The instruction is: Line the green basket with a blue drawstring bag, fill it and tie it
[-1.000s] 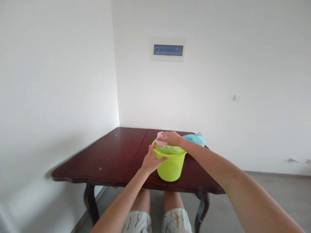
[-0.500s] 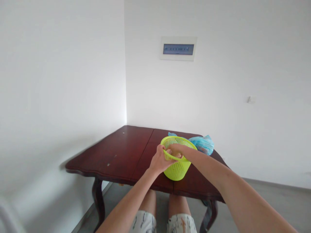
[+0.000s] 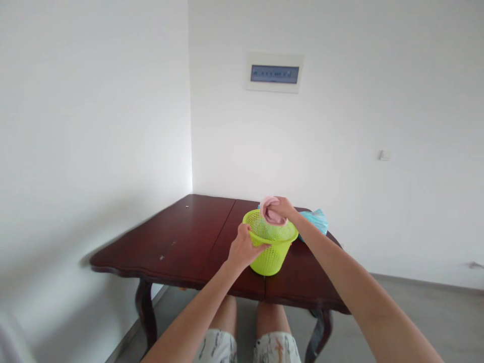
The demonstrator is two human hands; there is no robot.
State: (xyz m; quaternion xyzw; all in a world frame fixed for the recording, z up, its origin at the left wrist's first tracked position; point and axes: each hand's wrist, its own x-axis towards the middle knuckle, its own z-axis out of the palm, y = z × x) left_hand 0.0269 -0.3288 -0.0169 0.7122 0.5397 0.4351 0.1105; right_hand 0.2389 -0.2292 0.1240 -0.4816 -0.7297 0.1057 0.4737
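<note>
A lime-green plastic basket (image 3: pixel 269 259) with perforated sides stands near the front edge of the table. My left hand (image 3: pixel 243 248) grips its left rim, thumb along the outside front and fingers over the edge. Above the basket's opening, my right hand (image 3: pixel 283 206) is closed on a pink cloth (image 3: pixel 271 214), which looks rolled or bunched into a loop. Part of the basket's inside shows beneath the cloth; its bottom is hidden from me.
Behind the basket at the right lies a crumpled blue plastic bag (image 3: pixel 316 221). The dark red wooden table (image 3: pixel 181 237) has a wavy edge and a seam, and meets white walls at its back left corner. My legs are under its front edge.
My right hand has come up out of the basket with the pink cloth. My left hand stays on the rim. The view has shifted slightly.
</note>
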